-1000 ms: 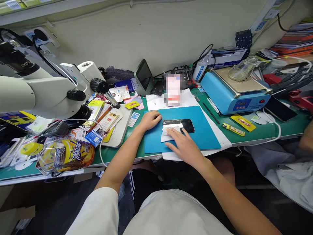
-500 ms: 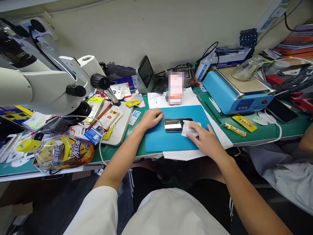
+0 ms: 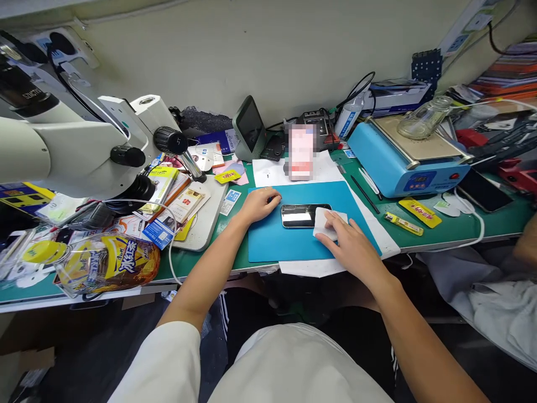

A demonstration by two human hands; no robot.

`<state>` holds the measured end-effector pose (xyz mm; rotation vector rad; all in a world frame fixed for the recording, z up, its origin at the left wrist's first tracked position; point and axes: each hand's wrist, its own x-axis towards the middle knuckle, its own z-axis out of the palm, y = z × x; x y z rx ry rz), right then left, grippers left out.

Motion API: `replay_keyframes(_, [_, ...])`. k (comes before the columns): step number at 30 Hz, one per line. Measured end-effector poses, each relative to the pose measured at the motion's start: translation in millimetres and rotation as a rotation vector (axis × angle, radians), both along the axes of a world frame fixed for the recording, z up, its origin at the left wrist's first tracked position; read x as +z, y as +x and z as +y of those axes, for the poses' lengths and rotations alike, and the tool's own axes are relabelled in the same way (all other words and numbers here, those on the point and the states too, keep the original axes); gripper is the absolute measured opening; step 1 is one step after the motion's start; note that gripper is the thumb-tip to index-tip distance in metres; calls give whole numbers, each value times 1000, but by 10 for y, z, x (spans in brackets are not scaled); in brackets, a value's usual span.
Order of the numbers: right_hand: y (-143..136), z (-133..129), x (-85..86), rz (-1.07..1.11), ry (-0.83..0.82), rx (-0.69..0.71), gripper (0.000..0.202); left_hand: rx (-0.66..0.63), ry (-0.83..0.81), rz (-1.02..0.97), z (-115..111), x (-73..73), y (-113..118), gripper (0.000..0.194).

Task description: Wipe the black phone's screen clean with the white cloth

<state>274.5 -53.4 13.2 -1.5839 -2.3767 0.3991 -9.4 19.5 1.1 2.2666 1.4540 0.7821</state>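
Note:
A dark, glossy phone (image 3: 298, 216) lies flat on the blue mat (image 3: 289, 246) in front of me. My right hand (image 3: 346, 238) is closed on a white wipe (image 3: 322, 222), which covers the phone's right end. On the mat's upper left edge rests my left hand (image 3: 259, 204), its fingers curled, with nothing visible in them. It is to the left of the phone and apart from it. Behind the mat, a second phone with a blurred pink screen (image 3: 302, 151) stands over white paper (image 3: 268, 172).
A microscope (image 3: 84, 151) and a tea bottle (image 3: 113, 260) occupy the left. To the right is a blue heating device (image 3: 377, 157) bearing a glass jar (image 3: 423, 120). A tweezer-like black tool (image 3: 364, 194) lies beside the mat. Another person's arm (image 3: 527, 243) shows at far right.
My right hand has drawn its fingers together on the wipe, where they were spread before. The wipe has shifted slightly right. My left hand has hardly moved.

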Motion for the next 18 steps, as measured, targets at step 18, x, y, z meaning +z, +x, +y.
replay_keyframes(18, [-186, 247, -16, -25, 50, 82, 63, 5, -7, -16, 6, -24, -14, 27])
